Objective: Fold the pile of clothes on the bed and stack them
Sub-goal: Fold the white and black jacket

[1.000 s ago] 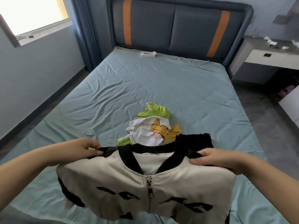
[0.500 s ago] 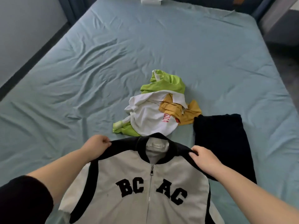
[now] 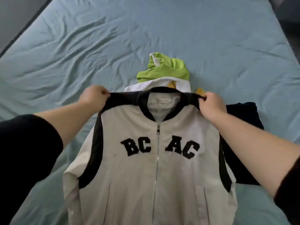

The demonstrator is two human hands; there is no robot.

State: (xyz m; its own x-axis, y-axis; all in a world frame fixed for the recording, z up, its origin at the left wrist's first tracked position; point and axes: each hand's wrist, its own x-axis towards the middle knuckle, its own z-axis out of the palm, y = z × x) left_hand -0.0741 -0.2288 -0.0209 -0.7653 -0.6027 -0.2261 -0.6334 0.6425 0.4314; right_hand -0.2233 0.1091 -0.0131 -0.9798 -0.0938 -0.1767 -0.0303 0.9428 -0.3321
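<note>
A cream zip jacket (image 3: pixel 146 176) with black collar, black side panels and the letters BC AC hangs front-up over the near part of the bed. My left hand (image 3: pixel 94 96) grips its left shoulder. My right hand (image 3: pixel 211 103) grips its right shoulder. Behind the collar lies a small pile of clothes (image 3: pixel 164 70): a green piece on top, white and mustard pieces mostly hidden by the jacket. A folded dark garment (image 3: pixel 243 120) lies flat on the bed at the right, partly under the jacket and my right arm.
The light blue sheet of the bed (image 3: pixel 81 46) is wrinkled and stretches wide to the left and beyond the pile. The bed's left edge and a dark floor strip (image 3: pixel 16 30) show at the upper left.
The jacket has been raised and spread wider by its shoulders, now covering most of the white and mustard clothes. The view has tilted further down toward the bed.
</note>
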